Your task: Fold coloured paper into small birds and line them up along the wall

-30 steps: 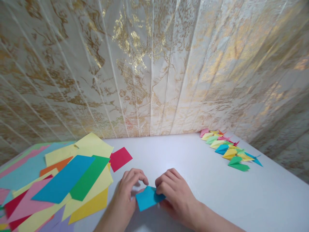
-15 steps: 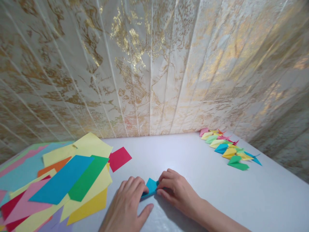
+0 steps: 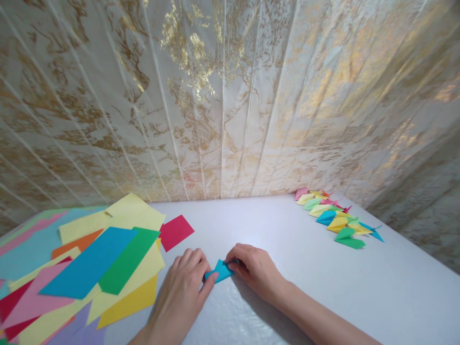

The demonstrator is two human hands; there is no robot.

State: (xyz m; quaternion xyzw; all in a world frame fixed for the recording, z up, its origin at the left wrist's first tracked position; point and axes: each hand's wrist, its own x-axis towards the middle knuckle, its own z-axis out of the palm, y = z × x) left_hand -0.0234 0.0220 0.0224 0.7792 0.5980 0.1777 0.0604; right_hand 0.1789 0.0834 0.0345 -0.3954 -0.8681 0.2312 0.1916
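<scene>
A small folded piece of blue paper [image 3: 222,271] lies at the front middle of the white table, one corner pointing away from me. My left hand [image 3: 190,280] grips its left end, thumb on the near side and fingers curled behind. At its right end, my right hand [image 3: 253,268] pinches the paper between bent fingers and thumb. The fingertips hide both ends of the paper.
To the left spreads a pile of coloured paper sheets, with a blue sheet [image 3: 89,261] and a green sheet [image 3: 127,261] on top. A red paper square [image 3: 177,232] lies beside it. Several folded paper figures, including a green one [image 3: 349,238], line the right. A patterned curtain [image 3: 215,120] hangs behind.
My left thumb has closed onto the near side of the blue paper; before, it stood away from it. The paper now shows a wider near face. Both hands have shifted slightly left.
</scene>
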